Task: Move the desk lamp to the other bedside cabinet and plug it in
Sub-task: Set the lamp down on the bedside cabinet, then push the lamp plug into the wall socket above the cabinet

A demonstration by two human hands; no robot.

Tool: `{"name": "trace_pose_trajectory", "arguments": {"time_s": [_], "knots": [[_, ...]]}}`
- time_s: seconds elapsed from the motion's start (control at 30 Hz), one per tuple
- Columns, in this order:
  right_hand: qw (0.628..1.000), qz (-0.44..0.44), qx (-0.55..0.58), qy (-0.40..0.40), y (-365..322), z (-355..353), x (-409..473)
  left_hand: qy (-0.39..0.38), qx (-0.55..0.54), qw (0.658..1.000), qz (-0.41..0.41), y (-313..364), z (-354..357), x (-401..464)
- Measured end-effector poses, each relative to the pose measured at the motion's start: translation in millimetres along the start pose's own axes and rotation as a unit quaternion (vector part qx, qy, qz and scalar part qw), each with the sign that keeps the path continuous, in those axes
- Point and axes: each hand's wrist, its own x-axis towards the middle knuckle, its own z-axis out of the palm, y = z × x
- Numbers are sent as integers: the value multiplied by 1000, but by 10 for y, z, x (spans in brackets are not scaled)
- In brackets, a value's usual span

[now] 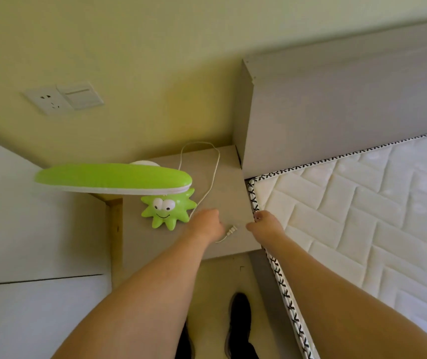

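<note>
Head view, lamp: the green desk lamp (pixel 168 211) stands on the bedside cabinet surface (pixel 228 193), unplugged.
Plug: the plug (pixel 231 231) lies between both hands, prongs toward the right.
Left hand (pixel 205 225): curled over the cord (pixel 213 174), apparently gripping it; nearer the plug.
Right hand (pixel 265 224): fingers drawn together, holding nothing visible.
Socket (pixel 49 101): on the wall, up-left, well apart.

The grey bedside cabinet (pixel 233 182) carries the green desk lamp (pixel 167 211), its white cord (pixel 213 174) and plug (pixel 231 231) between both hands' fingers.
</note>
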Motion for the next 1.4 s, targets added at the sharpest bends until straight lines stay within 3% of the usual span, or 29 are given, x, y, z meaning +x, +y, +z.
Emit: {"name": "trace_pose_trajectory", "arguments": {"time_s": [0.43,0.97,1.2,1.4], "knots": [[996,-22,-79,-29,672,52,650,-39,82,996,-8,128,1112,802],[994,-39,-99,-16,547,-129,632,-55,174,982,54,157,1100,900],[995,-27,-92,-29,690,36,712,-20,140,986,84,70,1246,1014],[995,-30,-95,-31,533,-20,618,-6,67,997,28,200,999,922]]}}
